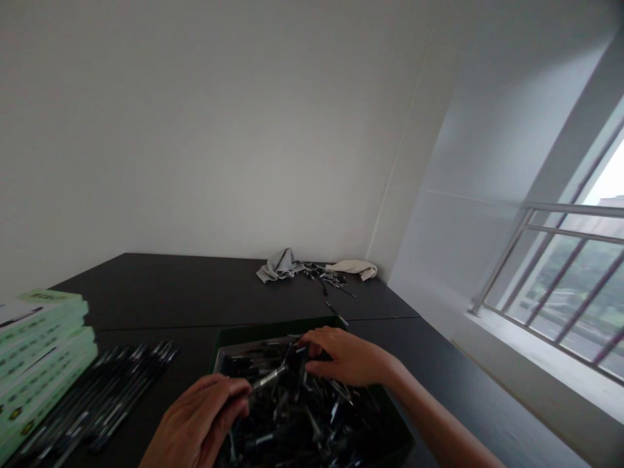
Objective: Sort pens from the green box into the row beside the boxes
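The left hand (199, 419) has its thumb and fingers pressed together, pinching the near end of a clear-barrelled pen (269, 379), which slants over the loose pens (292, 426) in the dark green box (277, 329). The right hand (338, 356) reaches in from the other side, fingers bent, thumb slightly apart, at the pens; I cannot tell whether it grips any. On the table (185, 292), more pens lie in a row (110, 393) left of the box, beside stacked green cartons (46, 370).

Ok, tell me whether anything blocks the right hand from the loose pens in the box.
Nothing visible does: the right hand is right at the loose pens in the open box.
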A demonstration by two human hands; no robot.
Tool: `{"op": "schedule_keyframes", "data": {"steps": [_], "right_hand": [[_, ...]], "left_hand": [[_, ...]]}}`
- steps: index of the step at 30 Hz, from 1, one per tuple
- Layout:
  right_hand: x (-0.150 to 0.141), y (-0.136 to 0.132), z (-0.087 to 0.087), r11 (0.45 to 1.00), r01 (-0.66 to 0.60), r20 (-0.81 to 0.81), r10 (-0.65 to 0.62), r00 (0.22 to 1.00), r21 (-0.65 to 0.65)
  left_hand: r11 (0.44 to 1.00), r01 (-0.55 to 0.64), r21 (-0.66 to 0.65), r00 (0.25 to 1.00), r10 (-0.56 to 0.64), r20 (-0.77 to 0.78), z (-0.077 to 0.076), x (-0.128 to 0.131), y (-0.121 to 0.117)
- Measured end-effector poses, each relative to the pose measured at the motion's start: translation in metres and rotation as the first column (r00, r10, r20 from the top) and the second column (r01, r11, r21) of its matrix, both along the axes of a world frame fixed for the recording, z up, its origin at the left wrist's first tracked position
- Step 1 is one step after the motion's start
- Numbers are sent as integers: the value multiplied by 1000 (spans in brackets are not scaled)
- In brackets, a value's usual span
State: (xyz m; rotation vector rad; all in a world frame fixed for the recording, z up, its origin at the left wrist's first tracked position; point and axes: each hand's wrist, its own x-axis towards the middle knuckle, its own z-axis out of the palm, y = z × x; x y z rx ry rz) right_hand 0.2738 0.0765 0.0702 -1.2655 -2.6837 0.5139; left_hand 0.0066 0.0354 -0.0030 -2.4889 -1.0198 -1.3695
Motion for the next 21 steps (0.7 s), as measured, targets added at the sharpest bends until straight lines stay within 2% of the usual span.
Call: {"op": "schedule_keyframes", "data": {"steps": [2, 5, 7, 9, 12, 14, 16, 18, 21], "right_hand": [[8, 13, -20, 998, 62, 94, -63, 994, 18], [13, 24, -50, 996, 60, 133, -51, 990, -64], [10, 25, -62, 993, 40, 130, -25, 991, -113], [4, 22, -66, 992, 30, 143, -12, 990, -122], [-7, 15, -57, 986, -51, 145, 75, 987, -160], [-11, 11, -45, 961, -145, 94, 170, 981, -235], [-6, 10, -30, 944, -182, 41, 201, 979, -275], [6, 11, -17, 966, -122, 60, 139, 989, -228], [26, 12, -8, 986, 67, 242, -30, 970, -150]], "left_hand": [[991, 22, -131, 994, -8, 107, 0, 1, -2], [921, 42, -387, 969, 56, 239, -2, 2, -3], [863, 78, -499, 952, 84, 294, -4, 2, -2], [825, 131, -549, 928, 94, 362, -6, 2, 0], [793, 169, -586, 885, 141, 445, -7, 1, 3], [780, 165, -604, 876, 165, 452, -7, 1, 5], [764, 152, -627, 880, 184, 438, -7, 2, 7], [750, 131, -648, 891, 197, 409, -9, 2, 8], [759, 73, -647, 906, 221, 362, -17, 2, 11]]}}
